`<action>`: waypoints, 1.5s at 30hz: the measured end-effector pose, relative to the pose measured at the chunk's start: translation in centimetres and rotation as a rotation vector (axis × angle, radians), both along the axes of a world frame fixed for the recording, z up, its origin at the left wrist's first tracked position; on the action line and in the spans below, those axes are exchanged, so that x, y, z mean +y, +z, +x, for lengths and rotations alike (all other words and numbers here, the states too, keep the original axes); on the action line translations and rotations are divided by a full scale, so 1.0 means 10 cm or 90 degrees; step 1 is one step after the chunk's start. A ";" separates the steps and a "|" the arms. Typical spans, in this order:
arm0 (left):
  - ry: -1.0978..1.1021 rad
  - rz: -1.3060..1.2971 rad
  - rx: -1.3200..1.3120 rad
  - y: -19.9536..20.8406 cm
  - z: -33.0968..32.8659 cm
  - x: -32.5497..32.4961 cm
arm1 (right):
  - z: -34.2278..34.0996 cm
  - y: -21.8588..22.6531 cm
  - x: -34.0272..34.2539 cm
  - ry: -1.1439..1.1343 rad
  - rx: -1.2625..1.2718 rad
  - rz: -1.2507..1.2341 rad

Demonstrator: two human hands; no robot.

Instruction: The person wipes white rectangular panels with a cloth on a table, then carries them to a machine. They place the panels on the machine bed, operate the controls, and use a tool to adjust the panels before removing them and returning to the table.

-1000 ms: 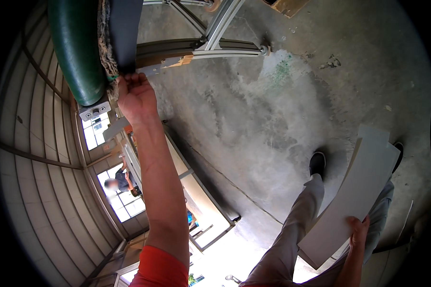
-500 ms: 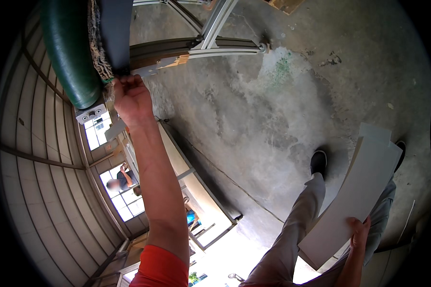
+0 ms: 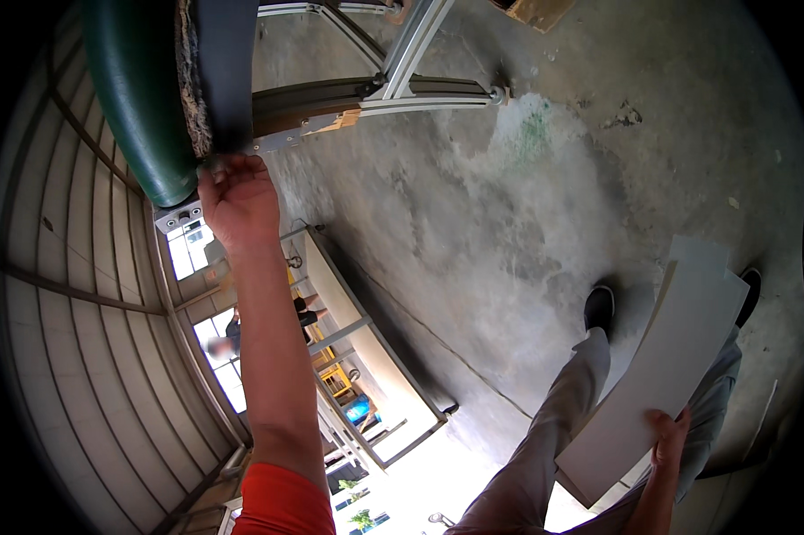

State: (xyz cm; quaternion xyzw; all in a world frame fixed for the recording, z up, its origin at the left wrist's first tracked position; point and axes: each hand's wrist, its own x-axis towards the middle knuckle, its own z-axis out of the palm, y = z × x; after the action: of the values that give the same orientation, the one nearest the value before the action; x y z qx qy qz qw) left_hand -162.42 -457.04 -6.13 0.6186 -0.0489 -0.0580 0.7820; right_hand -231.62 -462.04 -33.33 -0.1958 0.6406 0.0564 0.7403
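My left hand [image 3: 240, 203] is raised at the end of my outstretched arm, its fingers curled together by the end of a frayed brown fibrous strip [image 3: 192, 89]. Whatever lies between those fingertips is hidden. Beside the strip are a smooth dark green roller-like cylinder [image 3: 135, 98] and a dark grey flat band [image 3: 225, 71]. Low at the right, my right hand [image 3: 668, 435] grips long light-grey flat panels [image 3: 656, 374] by the edge, thumb on the upper face. They look like at least two overlapped pieces, held tilted in front of my legs.
An aluminium profile frame [image 3: 411, 49] stands on the concrete floor [image 3: 473, 205] ahead. Left of centre is a long pale table-like structure [image 3: 366, 330] with a cable [image 3: 447, 348] running alongside. A person [image 3: 228, 343] is by the windows. A cardboard piece [image 3: 537, 12] lies far ahead.
My left hand has shifted slightly down relative to the frayed strip's end, fingers still curled. The view has moved a little. My right hand keeps hold of the panels. The person behind has moved.
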 end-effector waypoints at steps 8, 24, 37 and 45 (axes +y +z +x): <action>-0.024 0.072 0.012 -0.03 0.21 0.11 | 0.00 -0.02 0.01 -0.005 0.033 0.005; -0.060 0.064 -0.033 -0.16 0.22 0.14 | 0.05 0.06 -0.05 -0.020 0.027 0.006; -0.048 0.142 -0.078 -0.29 0.22 0.22 | -0.08 -0.01 0.05 -0.014 -0.012 -0.019; 0.049 0.844 -0.561 -0.33 -0.26 0.21 | -0.14 -0.05 0.07 -0.029 -0.022 -0.012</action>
State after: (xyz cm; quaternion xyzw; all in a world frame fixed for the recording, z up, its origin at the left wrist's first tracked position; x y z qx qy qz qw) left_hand -165.05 -454.96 -9.45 0.9222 -0.2877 0.2020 0.1613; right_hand -233.01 -461.32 -33.86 -0.1895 0.6323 0.0300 0.7506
